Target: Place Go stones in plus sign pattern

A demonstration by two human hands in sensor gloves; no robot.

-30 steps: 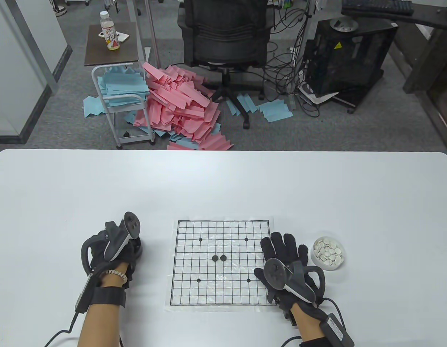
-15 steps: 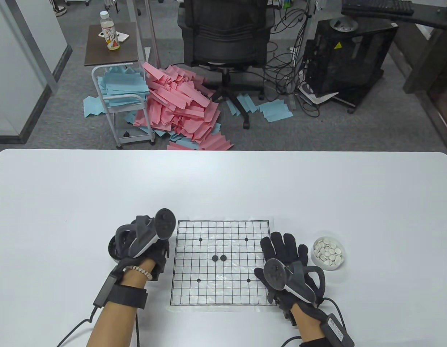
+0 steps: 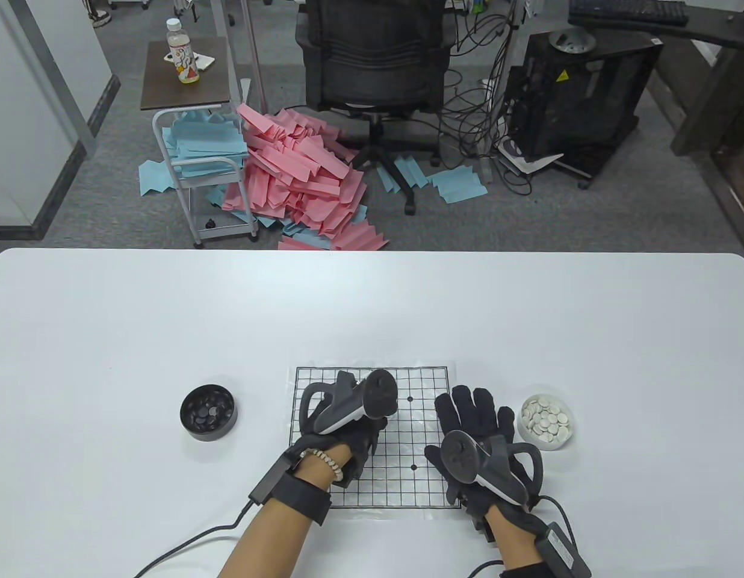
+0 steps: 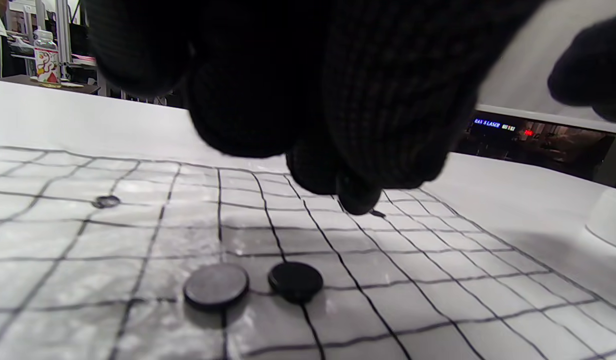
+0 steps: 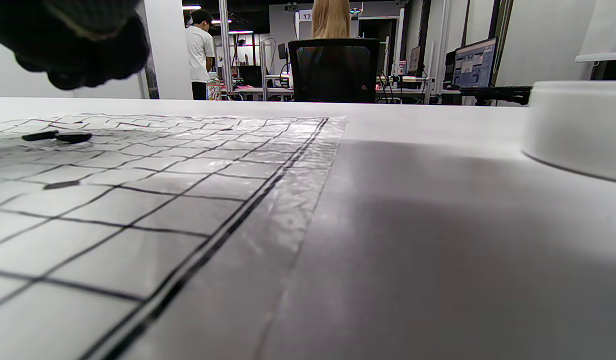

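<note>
- My left hand (image 3: pixel 342 421) hangs over the middle of the board (image 3: pixel 423 481). In the left wrist view my fingertips (image 4: pixel 357 197) are bunched tight just above the grid; whether they pinch a stone I cannot tell, since nothing shows between them.
- The two black stones (image 4: pixel 253 285) lie side by side, touching, their row running 9 to 3 o'clock across the board. In that view they sit nearer the camera than my fingertips, toward my wrist.
- For a plus, I judge the next stone belongs at 12 or 6 o'clock of the centre stone.
- My left hand is nearer to the pair. My right hand (image 3: pixel 480 439) rests flat, fingers spread, on the board's 3 o'clock edge.
- The black bowl (image 3: pixel 208 413) is well off at 9 o'clock, the white bowl (image 3: pixel 547 421) just beside my right hand.
</note>
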